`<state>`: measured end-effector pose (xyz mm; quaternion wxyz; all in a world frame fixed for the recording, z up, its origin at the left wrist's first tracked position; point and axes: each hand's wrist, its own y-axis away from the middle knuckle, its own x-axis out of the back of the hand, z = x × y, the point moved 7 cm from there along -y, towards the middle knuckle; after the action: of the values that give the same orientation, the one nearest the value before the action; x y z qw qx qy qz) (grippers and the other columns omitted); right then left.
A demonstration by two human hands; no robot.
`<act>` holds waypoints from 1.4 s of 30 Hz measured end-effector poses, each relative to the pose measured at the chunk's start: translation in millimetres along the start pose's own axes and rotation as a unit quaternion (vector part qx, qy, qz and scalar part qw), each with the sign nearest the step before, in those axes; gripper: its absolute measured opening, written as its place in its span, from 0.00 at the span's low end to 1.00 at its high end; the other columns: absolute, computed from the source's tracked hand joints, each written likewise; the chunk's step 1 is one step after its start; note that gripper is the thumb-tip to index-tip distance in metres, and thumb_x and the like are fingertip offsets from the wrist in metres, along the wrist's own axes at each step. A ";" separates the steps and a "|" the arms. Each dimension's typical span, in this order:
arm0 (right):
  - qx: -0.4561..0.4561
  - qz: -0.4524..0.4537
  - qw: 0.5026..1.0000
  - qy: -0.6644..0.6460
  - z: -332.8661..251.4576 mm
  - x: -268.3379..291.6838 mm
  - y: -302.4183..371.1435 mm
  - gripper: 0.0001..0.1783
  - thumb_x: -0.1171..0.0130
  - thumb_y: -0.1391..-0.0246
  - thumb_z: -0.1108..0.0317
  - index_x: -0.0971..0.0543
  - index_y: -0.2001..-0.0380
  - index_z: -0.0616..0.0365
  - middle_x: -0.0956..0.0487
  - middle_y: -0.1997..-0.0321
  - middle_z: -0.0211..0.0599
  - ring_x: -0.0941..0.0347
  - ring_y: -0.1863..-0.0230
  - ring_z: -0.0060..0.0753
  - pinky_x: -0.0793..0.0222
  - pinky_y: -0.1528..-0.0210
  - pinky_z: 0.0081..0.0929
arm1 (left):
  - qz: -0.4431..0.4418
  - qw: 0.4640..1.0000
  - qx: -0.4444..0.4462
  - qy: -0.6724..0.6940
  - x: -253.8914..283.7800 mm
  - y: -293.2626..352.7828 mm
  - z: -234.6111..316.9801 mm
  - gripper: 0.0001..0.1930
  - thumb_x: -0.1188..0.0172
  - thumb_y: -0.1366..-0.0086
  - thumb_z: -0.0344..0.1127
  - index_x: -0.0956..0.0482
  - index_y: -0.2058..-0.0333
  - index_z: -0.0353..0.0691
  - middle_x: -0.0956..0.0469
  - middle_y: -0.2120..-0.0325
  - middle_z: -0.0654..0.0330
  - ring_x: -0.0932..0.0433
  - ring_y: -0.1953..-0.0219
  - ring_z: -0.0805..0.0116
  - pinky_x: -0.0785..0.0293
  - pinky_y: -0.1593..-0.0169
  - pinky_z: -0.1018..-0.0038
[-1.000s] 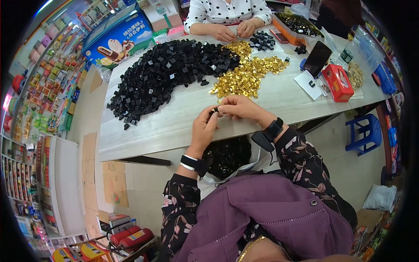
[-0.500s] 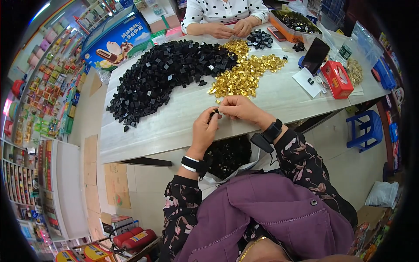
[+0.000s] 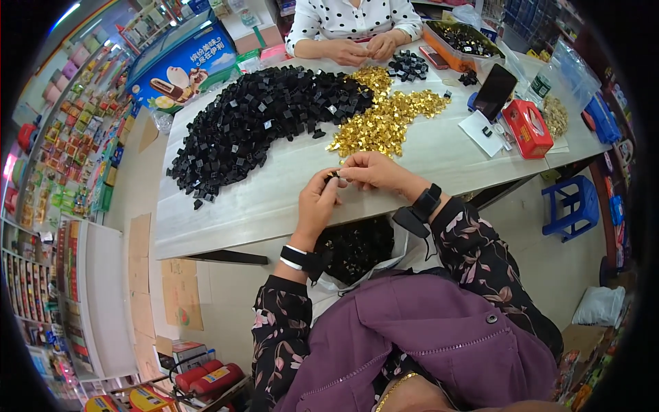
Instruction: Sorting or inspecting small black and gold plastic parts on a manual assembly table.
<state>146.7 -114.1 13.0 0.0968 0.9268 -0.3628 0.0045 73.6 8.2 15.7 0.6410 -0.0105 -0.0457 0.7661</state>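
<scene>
Left bare hand [image 3: 317,206] pinched narrow, right bare hand [image 3: 376,172] close beside it, both near front edge of big pale-grey table [image 3: 226,213]. Behind, big heap of square black pieces [image 3: 254,117]. Touching its right side, smaller heap of shiny gold bits [image 3: 374,130]. Left holds tiny black piece [image 3: 333,176]; cannot tell if right holds anything.
</scene>
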 end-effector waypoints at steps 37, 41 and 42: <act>0.156 0.242 0.942 0.175 0.5 35.2 -10.4 0.10 0.40 0.52 0.64 0.22 0.72 0.60 0.22 0.76 0.31 0.28 0.76 0.21 0.32 0.72 0.20 | 0.041 0.997 0.025 0.054 4.7 -0.8 -13.8 0.12 0.48 0.37 0.32 0.29 0.56 0.35 0.24 0.69 0.62 0.31 0.78 0.81 0.33 0.75 0.84; 0.123 0.193 0.971 0.062 0.8 31.5 -1.3 0.10 0.40 0.50 0.64 0.22 0.71 0.60 0.22 0.75 0.30 0.28 0.75 0.17 0.32 0.73 0.16 | 0.035 0.999 0.000 0.035 -1.6 4.1 -10.2 0.12 0.48 0.37 0.32 0.28 0.56 0.36 0.23 0.69 0.62 0.30 0.77 0.82 0.34 0.75 0.86; 0.104 0.171 0.980 0.000 2.3 28.1 0.5 0.10 0.41 0.50 0.63 0.22 0.70 0.60 0.21 0.74 0.31 0.27 0.74 0.18 0.31 0.72 0.17 | 0.030 0.999 -0.005 0.032 -2.2 4.2 -9.2 0.12 0.49 0.37 0.31 0.28 0.56 0.37 0.23 0.70 0.63 0.30 0.77 0.82 0.34 0.75 0.87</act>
<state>166.9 -133.7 13.0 -0.0025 0.8560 -0.5136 0.0590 70.5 5.9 6.0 0.6188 -0.0395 -0.0282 0.7840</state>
